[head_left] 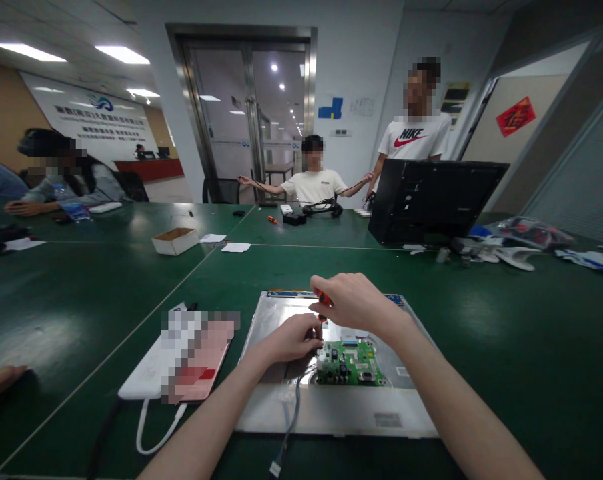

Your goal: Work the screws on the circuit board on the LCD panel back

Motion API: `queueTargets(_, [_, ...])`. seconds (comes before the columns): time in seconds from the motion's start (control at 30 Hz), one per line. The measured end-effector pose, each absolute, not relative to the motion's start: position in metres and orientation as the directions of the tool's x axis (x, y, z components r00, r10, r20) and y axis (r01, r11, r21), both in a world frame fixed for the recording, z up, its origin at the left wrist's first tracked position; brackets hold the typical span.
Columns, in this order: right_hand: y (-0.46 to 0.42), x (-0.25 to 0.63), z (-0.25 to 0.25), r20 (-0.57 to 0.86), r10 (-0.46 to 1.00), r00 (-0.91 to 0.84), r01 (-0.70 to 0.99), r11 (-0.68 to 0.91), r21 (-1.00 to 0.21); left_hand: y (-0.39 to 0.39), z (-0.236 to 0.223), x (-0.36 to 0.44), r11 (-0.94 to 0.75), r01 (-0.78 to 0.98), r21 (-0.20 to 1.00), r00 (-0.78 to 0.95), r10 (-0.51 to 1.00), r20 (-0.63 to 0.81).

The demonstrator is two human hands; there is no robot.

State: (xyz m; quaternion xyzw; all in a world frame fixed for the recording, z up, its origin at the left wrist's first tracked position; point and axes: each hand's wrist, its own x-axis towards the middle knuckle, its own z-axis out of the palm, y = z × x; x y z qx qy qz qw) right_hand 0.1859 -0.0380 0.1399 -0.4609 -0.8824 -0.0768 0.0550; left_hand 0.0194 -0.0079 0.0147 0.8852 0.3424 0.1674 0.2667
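My right hand (pixel 349 300) is closed around the red-and-black handle of a screwdriver (pixel 323 308). The screwdriver stands upright, its tip down at the upper left corner of a green circuit board (pixel 349 363). Beside that tip, my left hand (pixel 301 335) has its fingers pinched together; whatever they hold is hidden. Under both hands lies a flat silver display panel (pixel 341 413), with the board on its middle. From the board's left side a grey cable (pixel 295 413) runs toward me over the panel's near edge, ending in a white plug.
Left of the panel lie a white power bank (pixel 144 373) and a pink phone (pixel 221 347), with a white cable. A white box (pixel 175 241) stands farther back. A black monitor casing (pixel 431 200) is at the back right. Several people are around the table; one person's hand (pixel 1 385) rests at far left.
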Motion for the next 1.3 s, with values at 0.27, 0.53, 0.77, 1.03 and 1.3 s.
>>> queueTargets(0.27, [-0.0374, 0.1851, 0.1385, 0.202, 0.798, -0.568, 0.821, 0.564, 0.082, -0.0081, 0.0157, 0.0191, -0.630, 0.496, 0.598, 0.713, 0.688, 0.135])
queueTargets(0.53, [-0.0369, 0.1849, 0.1385, 0.178, 0.800, -0.573, 0.819, 0.568, 0.087, -0.0073, 0.0137, 0.0196, -0.626, 0.506, 0.594, 0.714, 0.690, 0.119])
queueTargets(0.77, [-0.0390, 0.1870, 0.1379, 0.195, 0.775, -0.601, 0.795, 0.605, 0.047, -0.0058, 0.0108, 0.0194, -0.640, 0.496, 0.587, 0.714, 0.685, 0.143])
queueTargets(1.03, [-0.0388, 0.1861, 0.1397, 0.183, 0.791, -0.583, 0.812, 0.576, 0.098, -0.0072, 0.0137, 0.0187, -0.644, 0.501, 0.578, 0.723, 0.679, 0.129])
queueTargets(1.3, [-0.0390, 0.1867, 0.1406, 0.181, 0.794, -0.581, 0.813, 0.575, 0.090, -0.0077, 0.0138, 0.0193, -0.621, 0.522, 0.585, 0.703, 0.701, 0.116])
